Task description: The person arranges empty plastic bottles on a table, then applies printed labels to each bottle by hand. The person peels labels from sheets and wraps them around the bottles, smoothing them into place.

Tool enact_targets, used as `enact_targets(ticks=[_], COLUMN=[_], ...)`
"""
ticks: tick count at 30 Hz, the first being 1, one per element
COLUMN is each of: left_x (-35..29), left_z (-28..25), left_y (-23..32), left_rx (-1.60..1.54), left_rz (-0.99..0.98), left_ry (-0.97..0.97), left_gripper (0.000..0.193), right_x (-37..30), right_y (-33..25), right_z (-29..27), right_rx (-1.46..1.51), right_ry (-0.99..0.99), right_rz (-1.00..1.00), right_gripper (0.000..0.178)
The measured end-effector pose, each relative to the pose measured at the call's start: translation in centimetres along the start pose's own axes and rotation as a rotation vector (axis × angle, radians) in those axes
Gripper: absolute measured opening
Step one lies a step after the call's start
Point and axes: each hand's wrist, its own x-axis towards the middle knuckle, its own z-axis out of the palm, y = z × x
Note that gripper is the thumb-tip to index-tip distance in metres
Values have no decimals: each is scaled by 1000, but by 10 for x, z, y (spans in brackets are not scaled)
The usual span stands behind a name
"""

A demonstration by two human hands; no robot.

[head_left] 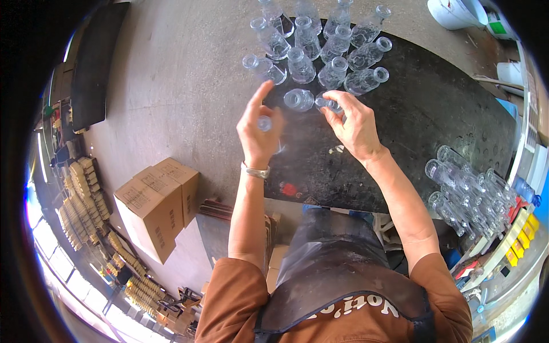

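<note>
Bottles of clear, narrow-necked glass (302, 67) are already ranked at twelve o'clock on the black bench (452, 100); one bottle (331, 104) is pinched by the right grip (357, 126), another bottle (264, 123) clasped by the left grip (254, 137); a three-o'clock bottle cluster (469, 191) is left apart.

right fingers (345, 98) on clear bottle (330, 104)

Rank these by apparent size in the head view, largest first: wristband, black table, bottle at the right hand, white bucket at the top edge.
1. Black table
2. White bucket
3. Bottle at the right hand and wristband: too alike to rank; the hand partly covers the bottle.
</note>
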Motion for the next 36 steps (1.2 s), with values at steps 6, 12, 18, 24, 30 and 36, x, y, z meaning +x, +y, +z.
enact_targets(ticks=[6,12,18,24,30,36], left_x=[30,35,37,36,36,27], left_z=[-1,23,33,36,44,36], left_y=[-21,-50,-49,-57,-59,-30], left_rx=[-25,-74,-115,-146,-113,-75], left_rz=[40,109,84,125,99,262], left_ry=[264,379,454,531,561,567], left_gripper=[35,19,10,10,17,33], right_x=[10,-1,-1,5,15,-1], right_y=[-7,-6,21,24,32,45], right_z=[7,-22,-28,-19,-16,-34], right_rx=[20,-39,13,60,141,43], right_ry=[20,195,346,369,420,436], right_rz=[7,1,-27,-65,-139,-159], right_gripper=[29,24,10,11,19,29])
